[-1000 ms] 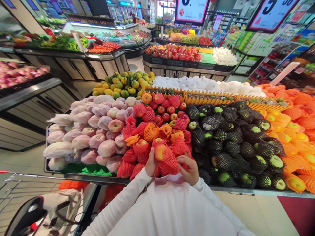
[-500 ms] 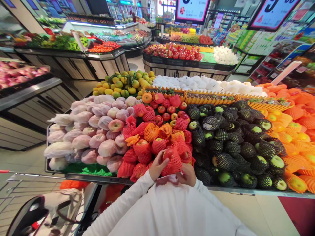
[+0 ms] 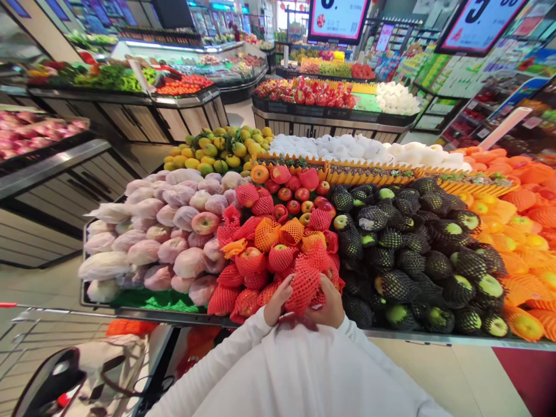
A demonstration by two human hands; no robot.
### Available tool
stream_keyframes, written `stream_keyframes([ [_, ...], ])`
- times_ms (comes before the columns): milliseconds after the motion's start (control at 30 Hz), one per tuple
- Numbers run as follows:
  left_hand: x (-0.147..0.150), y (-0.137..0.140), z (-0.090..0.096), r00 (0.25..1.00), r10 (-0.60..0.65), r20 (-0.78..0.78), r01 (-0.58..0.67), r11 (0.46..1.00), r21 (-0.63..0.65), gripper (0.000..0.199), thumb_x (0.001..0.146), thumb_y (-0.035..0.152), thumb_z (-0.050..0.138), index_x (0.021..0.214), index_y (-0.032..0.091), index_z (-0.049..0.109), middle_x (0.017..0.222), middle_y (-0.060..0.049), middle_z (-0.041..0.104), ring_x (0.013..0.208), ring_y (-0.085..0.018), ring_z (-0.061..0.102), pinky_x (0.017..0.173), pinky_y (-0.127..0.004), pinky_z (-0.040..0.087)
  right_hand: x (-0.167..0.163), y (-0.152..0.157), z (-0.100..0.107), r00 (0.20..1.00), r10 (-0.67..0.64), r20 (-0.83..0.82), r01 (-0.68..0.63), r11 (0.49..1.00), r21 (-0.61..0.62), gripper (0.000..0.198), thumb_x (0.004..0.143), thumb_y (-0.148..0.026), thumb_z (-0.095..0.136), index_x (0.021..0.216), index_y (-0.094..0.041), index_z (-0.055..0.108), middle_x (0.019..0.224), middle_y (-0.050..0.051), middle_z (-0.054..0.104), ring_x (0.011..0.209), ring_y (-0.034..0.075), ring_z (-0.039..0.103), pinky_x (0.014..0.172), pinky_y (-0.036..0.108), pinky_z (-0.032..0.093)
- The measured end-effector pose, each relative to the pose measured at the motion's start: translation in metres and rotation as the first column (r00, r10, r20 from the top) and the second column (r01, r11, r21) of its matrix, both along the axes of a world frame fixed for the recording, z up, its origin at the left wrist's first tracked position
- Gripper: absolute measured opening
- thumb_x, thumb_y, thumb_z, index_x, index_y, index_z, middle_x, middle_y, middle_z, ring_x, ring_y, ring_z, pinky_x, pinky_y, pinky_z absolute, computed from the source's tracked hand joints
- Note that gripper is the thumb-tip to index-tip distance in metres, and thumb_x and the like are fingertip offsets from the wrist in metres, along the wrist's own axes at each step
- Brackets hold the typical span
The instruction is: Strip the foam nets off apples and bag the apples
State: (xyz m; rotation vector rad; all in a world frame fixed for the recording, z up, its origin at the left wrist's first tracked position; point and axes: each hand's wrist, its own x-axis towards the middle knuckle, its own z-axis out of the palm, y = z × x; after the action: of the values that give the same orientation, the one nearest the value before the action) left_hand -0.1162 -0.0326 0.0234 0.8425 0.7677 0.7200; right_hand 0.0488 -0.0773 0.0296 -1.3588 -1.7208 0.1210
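Note:
Between my two hands, close to my body at the front edge of the stand, is an apple in a red foam net (image 3: pixel 303 288). My left hand (image 3: pixel 279 299) grips its left side, fingers curved against the net. On the other side my right hand (image 3: pixel 329 301) closes round it, thumb and fingers pressed to the lower right. The net covers nearly all the apple's skin. Just beyond lie more red-netted apples (image 3: pixel 252 263), a few in orange nets (image 3: pixel 266 233), and some bare red apples (image 3: pixel 293 207) farther back.
Paper-wrapped fruit (image 3: pixel 189 262) fills the left of the stand. Black-netted green fruit (image 3: pixel 410 262) lies to the right, with orange-netted fruit (image 3: pixel 527 289) past it. Yellow-green fruit (image 3: pixel 219 149) is piled behind. A wire shopping cart (image 3: pixel 39 341) holding a bag (image 3: pixel 110 370) stands lower left.
The apple has turned in my hands: its bare red skin showed before, and now netting faces up. Both hands have shifted round its sides.

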Motion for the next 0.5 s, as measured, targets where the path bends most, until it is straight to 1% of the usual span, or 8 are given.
stream_keyframes([
  [67,0.0,0.006,0.01,0.998,-0.01,-0.065,0.018,0.993,0.121,0.074,0.06,0.054,0.081,0.119,0.019,0.054,0.126,-0.012,0.06,0.124,-0.033,0.052,0.111,-0.048,0.035,0.001,0.002,-0.001,1.0,0.002,-0.002,-0.002,1.0,-0.027,0.065,0.069,-0.041,0.072,0.125,-0.013,0.053,0.114,0.02,0.065,0.107,0.033,0.063,0.09,0.048,0.055],
  [133,0.001,0.023,0.023,0.986,0.077,-0.146,-0.029,0.952,0.306,0.073,0.058,0.043,0.085,0.118,0.019,0.05,0.123,-0.011,0.058,0.121,-0.03,0.052,0.11,-0.045,0.037,0.004,0.006,0.004,1.0,0.003,0.021,-0.001,0.996,-0.084,0.057,0.072,-0.039,0.072,0.122,-0.016,0.057,0.119,0.019,0.062,0.111,0.032,0.061,0.094,0.05,0.053],
  [200,0.0,0.052,0.038,0.954,0.233,-0.188,-0.113,0.861,0.495,0.073,0.061,0.041,0.082,0.12,0.02,0.045,0.125,-0.011,0.053,0.121,-0.028,0.051,0.109,-0.041,0.038,0.01,0.011,0.01,0.997,-0.033,0.076,0.043,0.989,-0.139,0.048,0.076,-0.036,0.07,0.12,-0.018,0.061,0.129,0.018,0.056,0.119,0.032,0.054,0.1,0.051,0.048],
  [300,0.003,0.115,0.06,0.843,0.463,-0.274,-0.119,0.657,0.744,0.082,0.063,0.039,0.08,0.13,0.021,0.035,0.13,-0.012,0.048,0.121,-0.026,0.05,0.108,-0.038,0.039,0.019,0.017,0.013,0.977,-0.106,0.184,0.138,0.976,-0.172,0.052,0.079,-0.032,0.069,0.129,-0.02,0.057,0.144,0.017,0.044,0.132,0.035,0.04,0.106,0.055,0.04],
  [367,0.009,0.16,0.071,0.729,0.572,-0.377,0.006,0.545,0.839,0.086,0.062,0.034,0.081,0.133,0.021,0.032,0.134,-0.012,0.046,0.125,-0.026,0.047,0.109,-0.037,0.037,0.025,0.019,0.008,0.968,-0.12,0.22,0.164,0.967,-0.197,0.06,0.08,-0.025,0.066,0.137,-0.021,0.05,0.138,0.016,0.051,0.126,0.034,0.045,0.104,0.055,0.042],
  [400,0.013,0.18,0.074,0.656,0.603,-0.454,0.111,0.518,0.848,0.084,0.064,0.03,0.08,0.133,0.02,0.033,0.135,-0.012,0.046,0.126,-0.026,0.045,0.111,-0.038,0.035,0.027,0.019,0.005,0.968,-0.115,0.225,0.165,0.962,-0.219,0.063,0.08,-0.021,0.063,0.141,-0.021,0.046,0.13,0.015,0.057,0.119,0.032,0.05,0.101,0.053,0.044],
  [433,0.018,0.198,0.077,0.567,0.612,-0.552,0.246,0.513,0.822,0.081,0.065,0.026,0.078,0.133,0.019,0.034,0.135,-0.012,0.046,0.126,-0.028,0.044,0.111,-0.039,0.034,0.029,0.019,0.002,0.968,-0.106,0.227,0.161,0.957,-0.24,0.066,0.08,-0.016,0.06,0.144,-0.021,0.042,0.12,0.013,0.063,0.109,0.03,0.055,0.097,0.05,0.047],
  [500,0.03,0.225,0.077,0.367,0.581,-0.727,0.509,0.529,0.679,0.076,0.069,0.019,0.072,0.136,0.017,0.036,0.139,-0.013,0.043,0.127,-0.031,0.04,0.11,-0.044,0.032,0.034,0.018,-0.001,0.968,-0.07,0.242,0.139,0.95,-0.28,0.072,0.078,-0.008,0.053,0.147,-0.02,0.037,0.1,0.01,0.067,0.092,0.026,0.06,0.088,0.044,0.051],
])
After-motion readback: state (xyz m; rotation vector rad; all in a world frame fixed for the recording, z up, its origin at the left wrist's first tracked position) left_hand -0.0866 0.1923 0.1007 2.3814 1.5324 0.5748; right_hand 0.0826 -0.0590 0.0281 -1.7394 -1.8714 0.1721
